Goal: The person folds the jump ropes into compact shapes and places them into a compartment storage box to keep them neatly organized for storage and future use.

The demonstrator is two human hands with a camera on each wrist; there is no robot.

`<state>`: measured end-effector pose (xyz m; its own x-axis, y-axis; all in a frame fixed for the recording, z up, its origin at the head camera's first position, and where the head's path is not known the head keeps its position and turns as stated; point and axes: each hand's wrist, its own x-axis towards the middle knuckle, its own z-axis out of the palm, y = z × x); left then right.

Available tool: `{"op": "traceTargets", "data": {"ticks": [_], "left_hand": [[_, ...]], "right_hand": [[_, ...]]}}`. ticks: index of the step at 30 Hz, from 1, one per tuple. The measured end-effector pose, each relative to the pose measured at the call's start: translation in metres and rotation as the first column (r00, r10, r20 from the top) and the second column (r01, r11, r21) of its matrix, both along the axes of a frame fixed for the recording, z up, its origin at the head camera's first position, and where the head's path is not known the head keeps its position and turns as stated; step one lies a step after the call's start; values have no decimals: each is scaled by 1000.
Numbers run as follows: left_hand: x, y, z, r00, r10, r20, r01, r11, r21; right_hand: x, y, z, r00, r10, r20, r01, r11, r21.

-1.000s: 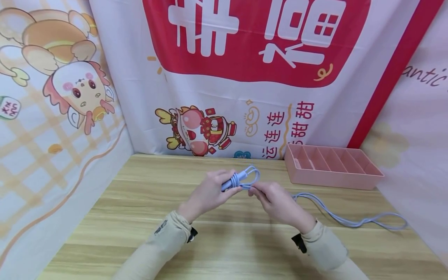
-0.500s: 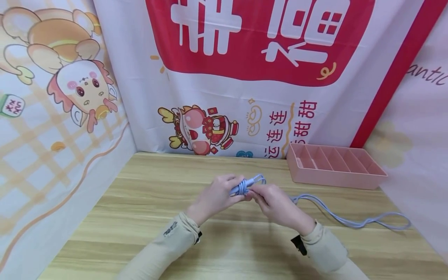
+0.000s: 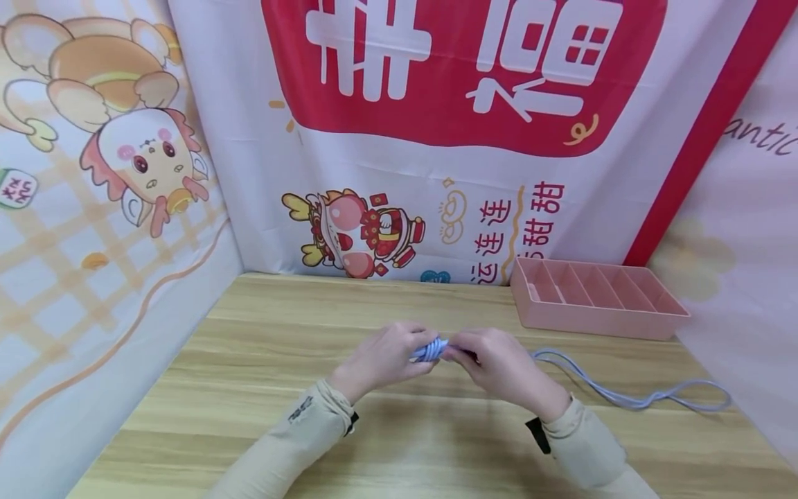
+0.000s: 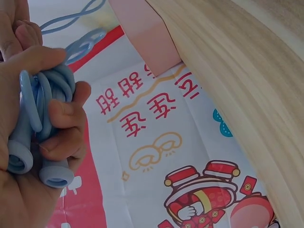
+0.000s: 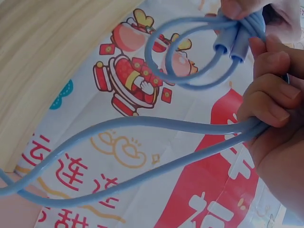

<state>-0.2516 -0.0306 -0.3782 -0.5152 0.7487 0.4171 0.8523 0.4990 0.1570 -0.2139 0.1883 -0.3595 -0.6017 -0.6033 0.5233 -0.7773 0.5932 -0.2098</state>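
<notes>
Over the middle of the table, my left hand (image 3: 386, 357) grips both handles of a light blue jump rope (image 3: 431, 350). Several turns of cord (image 4: 45, 97) wrap round the handles, whose flared ends (image 4: 57, 175) stick out below the fingers in the left wrist view. Right beside it, my right hand (image 3: 499, 360) holds the doubled cord with curled fingers (image 5: 268, 102). Two small loops (image 5: 154, 61) run from the handles' narrow ends in the right wrist view. Beyond my right hand, the loose cord (image 3: 630, 402) trails to the right and ends in a bend.
A pink divided box (image 3: 598, 312) stands at the back right of the wooden table (image 3: 262, 395), behind the trailing cord. Printed cloth (image 3: 374, 166) hangs along the back, and more covers both sides.
Both hands have come down a little and lie closer together. The loop that stuck out past the handles is now hidden behind my right hand in the head view.
</notes>
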Motion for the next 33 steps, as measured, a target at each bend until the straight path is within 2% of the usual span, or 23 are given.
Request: {"op": "traceTargets", "data": {"ticks": [3, 10, 15, 18, 24, 33], "left_hand": [[-1, -1, 1, 999, -29, 13, 29, 999, -26], [-3, -5, 1, 996, -84, 35, 85, 996, -29], [-6, -6, 2, 995, -90, 47, 91, 996, -16], [-7, -6, 2, 994, -104, 46, 105, 994, -15], [-5, -6, 4, 994, -101, 38, 102, 995, -12], [2, -3, 5, 994, -104, 33, 105, 994, -36]], "right_hand": [[0, 3, 2, 1000, 28, -15, -28, 999, -23], [-2, 9, 6, 982, 172, 73, -166, 983, -79], [-7, 12, 6, 973, 232, 17, -229, 967, -111], [-8, 14, 4, 974, 222, -47, -226, 969, -102], [-8, 16, 3, 971, 151, -186, -160, 987, -32], [-5, 20, 2, 960, 122, -253, -128, 992, -11]]}}
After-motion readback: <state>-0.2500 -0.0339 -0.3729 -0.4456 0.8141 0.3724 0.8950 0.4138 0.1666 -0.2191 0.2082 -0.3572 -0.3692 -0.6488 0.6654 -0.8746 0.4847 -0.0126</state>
